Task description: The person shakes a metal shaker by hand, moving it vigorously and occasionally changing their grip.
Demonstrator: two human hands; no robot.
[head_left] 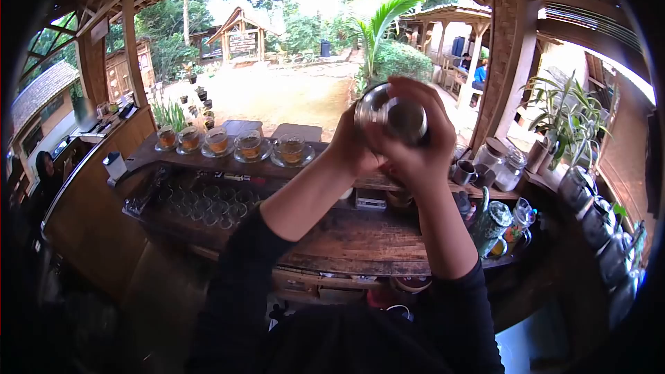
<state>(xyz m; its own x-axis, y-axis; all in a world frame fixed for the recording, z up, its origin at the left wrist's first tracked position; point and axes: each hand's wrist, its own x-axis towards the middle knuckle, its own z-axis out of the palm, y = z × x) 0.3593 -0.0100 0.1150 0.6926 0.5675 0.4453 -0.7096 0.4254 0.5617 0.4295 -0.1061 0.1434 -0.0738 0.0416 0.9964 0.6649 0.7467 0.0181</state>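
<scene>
Nearest the camera: two dark sleeves [239,284], bare forearms reaching forward from them over the counter.

Held up above the counter, between both hands: one shiny metal vessel [407,122], tilted, a rounded end showing; outline partly blurred. Left hand [352,147]: curled against its left and lower side. Right hand [435,137]: wrapped round its right side, fingers bent over the top. Both closed on the vessel; some fingertips hidden.

Below: dark wooden counter [360,239], worn surface. At its left, a sunken tray [142,202] with clear drinking glasses [208,206] grouped close together. At its right, a green mug [493,223], tall, patterned, with other drinkware just beside.

Along the raised ledge [332,174] behind: five glass cups [247,144] of amber liquid, each on a saucer, in a row at left; lidded clear jars [511,172] at right.

Farther left: one person, dark-clothed, partly in shadow.

Beyond: sunlit bare yard [277,97]; young palm [374,34]; small roofed signboard [242,43], lettering illegible.
</scene>
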